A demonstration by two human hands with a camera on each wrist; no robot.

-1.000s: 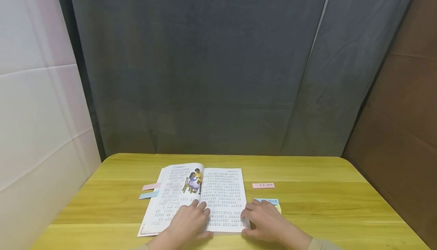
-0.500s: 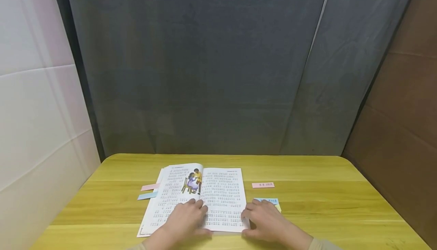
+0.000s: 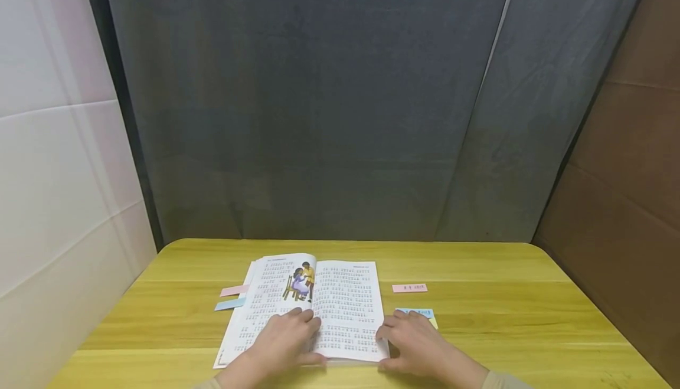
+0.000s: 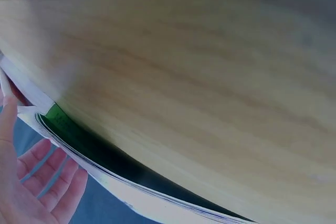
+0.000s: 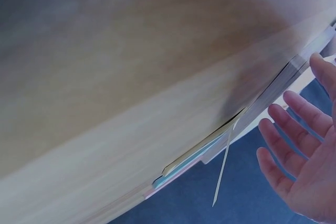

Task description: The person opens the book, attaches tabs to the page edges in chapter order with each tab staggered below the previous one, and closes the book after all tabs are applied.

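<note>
- Two hands rest on an open book [image 3: 319,303] that lies flat near the front middle of the yellow wooden worktop [image 3: 504,318].
- Both book pages are white and filled with dense lines of small print; the left page carries a colour drawing of two figures at a chair near its top inner corner.
- Left hand [image 3: 284,339] lies palm-down on the lower part of the left page, fingers fairly straight, its grip closed on nothing.
- Right hand [image 3: 411,339] sits at the lower right edge of the right page, fingers loosely spread; the wrist view shows them apart beside the page block.
- Pink slip [image 3: 409,288] and blue slip [image 3: 415,313] lie right of the book; pink note [image 3: 235,290] and blue note [image 3: 230,304] lie left.
</note>
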